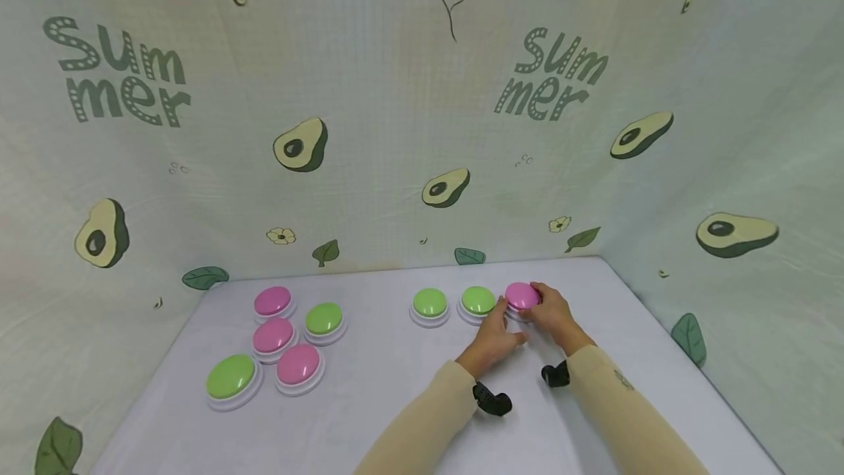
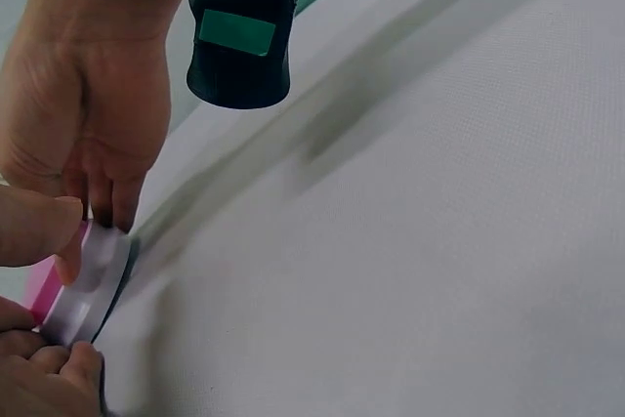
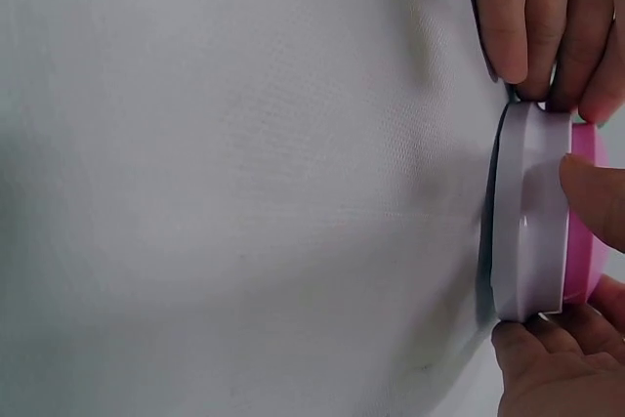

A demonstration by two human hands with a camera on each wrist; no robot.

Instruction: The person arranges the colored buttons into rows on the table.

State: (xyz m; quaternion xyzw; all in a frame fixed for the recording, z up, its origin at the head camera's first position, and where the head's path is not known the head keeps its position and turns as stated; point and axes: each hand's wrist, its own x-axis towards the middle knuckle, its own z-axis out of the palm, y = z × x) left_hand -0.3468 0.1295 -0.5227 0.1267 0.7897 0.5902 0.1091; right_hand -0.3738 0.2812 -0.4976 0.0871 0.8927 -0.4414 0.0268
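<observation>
At the back right of the white table, my right hand (image 1: 557, 317) grips a pink push button (image 1: 522, 295) with a white base. Its thumb lies along the near side, and its other fingers curl at the right side. My left hand (image 1: 494, 339) reaches to the left side of this button, fingers extended against the base (image 3: 532, 212) and thumb held away. A green push button (image 1: 478, 300) stands directly left of the pink one, just beyond the left fingertips. Another green push button (image 1: 430, 303) is further left in the same row.
Over on the table's left side stand three pink push buttons (image 1: 298, 363) and two green ones (image 1: 230, 376), grouped closely. Patterned cloth (image 1: 376, 226) rises behind the table (image 1: 369, 424) and along its sides. A black wrist camera (image 1: 491, 399) hangs under my left wrist.
</observation>
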